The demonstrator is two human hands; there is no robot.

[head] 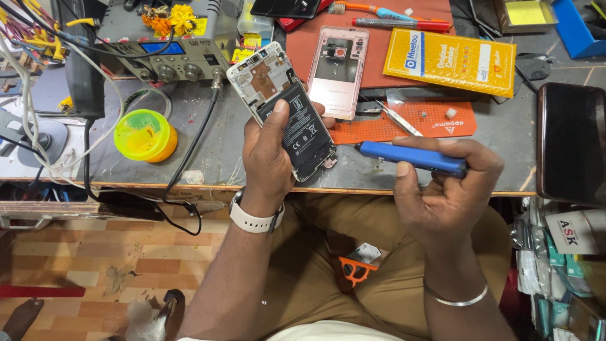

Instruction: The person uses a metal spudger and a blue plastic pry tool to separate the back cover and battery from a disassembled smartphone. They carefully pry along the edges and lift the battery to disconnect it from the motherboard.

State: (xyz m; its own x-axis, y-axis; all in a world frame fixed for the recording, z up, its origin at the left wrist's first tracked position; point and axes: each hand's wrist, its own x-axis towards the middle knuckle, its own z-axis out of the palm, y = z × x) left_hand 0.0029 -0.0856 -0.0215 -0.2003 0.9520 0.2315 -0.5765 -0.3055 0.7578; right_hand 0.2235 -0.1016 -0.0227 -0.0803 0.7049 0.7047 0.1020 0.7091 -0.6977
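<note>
Both hands are busy over the edge of a grey workbench [189,126]. The left hand [268,158] is gripping an opened phone [284,107] with its back off, so the black battery [303,129] is showing, and the thumb is pressing on it. The right hand [442,189] is closing its fingers around a blue screwdriver [410,158] lying sideways, just beside the phone. A pink back cover [339,72] is lying on the bench behind them. Tweezers [398,119] are resting on an orange mat [429,120]. A yellow-green tub [145,134] is sitting to the left.
</note>
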